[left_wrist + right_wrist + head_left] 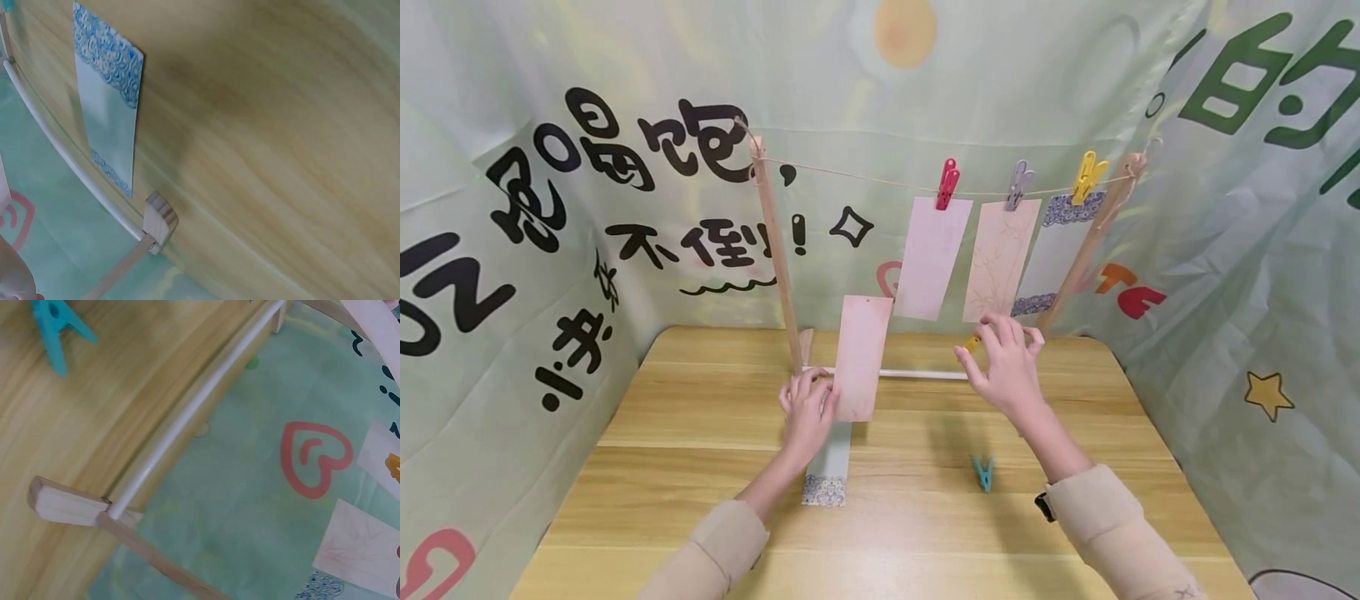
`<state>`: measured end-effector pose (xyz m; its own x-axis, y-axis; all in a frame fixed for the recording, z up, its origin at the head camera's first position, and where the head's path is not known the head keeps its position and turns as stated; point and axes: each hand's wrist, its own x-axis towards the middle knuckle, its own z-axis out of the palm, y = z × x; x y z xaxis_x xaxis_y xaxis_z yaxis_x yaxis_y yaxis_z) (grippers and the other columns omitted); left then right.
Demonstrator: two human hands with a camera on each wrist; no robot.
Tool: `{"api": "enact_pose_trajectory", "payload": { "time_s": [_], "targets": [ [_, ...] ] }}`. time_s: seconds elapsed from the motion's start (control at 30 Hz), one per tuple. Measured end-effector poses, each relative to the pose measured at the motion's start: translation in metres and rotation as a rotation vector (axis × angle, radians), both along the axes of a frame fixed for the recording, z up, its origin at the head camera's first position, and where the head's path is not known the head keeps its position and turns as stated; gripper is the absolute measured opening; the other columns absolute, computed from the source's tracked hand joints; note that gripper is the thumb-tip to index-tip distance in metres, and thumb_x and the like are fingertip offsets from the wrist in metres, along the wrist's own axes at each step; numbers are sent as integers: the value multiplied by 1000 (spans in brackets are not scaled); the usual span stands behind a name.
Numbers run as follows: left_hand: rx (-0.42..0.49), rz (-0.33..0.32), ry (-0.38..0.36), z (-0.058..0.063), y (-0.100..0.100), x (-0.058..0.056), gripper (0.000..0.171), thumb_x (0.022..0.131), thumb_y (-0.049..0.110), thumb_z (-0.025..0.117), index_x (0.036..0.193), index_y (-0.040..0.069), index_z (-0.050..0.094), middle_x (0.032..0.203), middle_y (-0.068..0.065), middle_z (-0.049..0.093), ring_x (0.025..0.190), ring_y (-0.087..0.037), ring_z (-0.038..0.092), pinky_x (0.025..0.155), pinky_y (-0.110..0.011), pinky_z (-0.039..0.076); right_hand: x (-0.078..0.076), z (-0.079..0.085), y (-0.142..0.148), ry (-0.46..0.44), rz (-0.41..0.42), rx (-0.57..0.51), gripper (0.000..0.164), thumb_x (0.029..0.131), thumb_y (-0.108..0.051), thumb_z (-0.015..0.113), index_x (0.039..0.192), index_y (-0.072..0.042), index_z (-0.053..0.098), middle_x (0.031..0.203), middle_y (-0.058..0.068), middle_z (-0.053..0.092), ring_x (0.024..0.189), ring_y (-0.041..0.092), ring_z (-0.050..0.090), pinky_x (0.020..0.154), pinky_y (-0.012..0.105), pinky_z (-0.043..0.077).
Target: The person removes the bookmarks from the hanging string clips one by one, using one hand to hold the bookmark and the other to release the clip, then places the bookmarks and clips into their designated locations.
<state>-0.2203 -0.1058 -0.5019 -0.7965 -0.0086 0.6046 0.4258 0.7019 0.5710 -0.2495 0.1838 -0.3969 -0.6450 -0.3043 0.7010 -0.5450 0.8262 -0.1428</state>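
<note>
My left hand point(805, 412) pinches a plain pink paper card point(863, 358) by its lower left edge and holds it upright above the table. Between the thumb and fingers of my right hand point(1009, 367) is a small orange-yellow clothespin point(973, 344), apart from the card. Below the pink card, a card with blue lace borders point(106, 106) lies flat on the wood. A teal clothespin point(983, 473) rests on the table under my right forearm. In the left wrist view only a sliver of my left hand point(15, 278) shows.
A string point(850, 175) runs between two wooden posts point(778, 258) joined below by a white rod point(925, 374). From it hang a pale card point(932, 258) by a red clothespin point(948, 183), a pink twig-patterned card point(1002, 262) by a grey one, and a blue-bordered card point(1060, 258) by a yellow one.
</note>
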Motion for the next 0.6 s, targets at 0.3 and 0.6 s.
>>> {"api": "enact_pose_trajectory", "payload": {
  "time_s": [0.3,0.6],
  "targets": [
    [26,-11,-15,-10,1,11,10,87,13,59,81,5,60,111,-15,53,109,-35,40,93,-57,15,9,-17,10,-57,-37,2,45,88,-46,43,91,-2,56,111,17,50,105,35,42,86,58,17],
    [19,12,-79,-24,-1,21,8,85,12,61,84,5,61,115,-15,53,110,-32,41,94,-56,16,18,-40,18,-154,-84,35,36,84,-40,53,90,-4,55,113,17,51,107,36,42,88,58,18]
  ]
}}
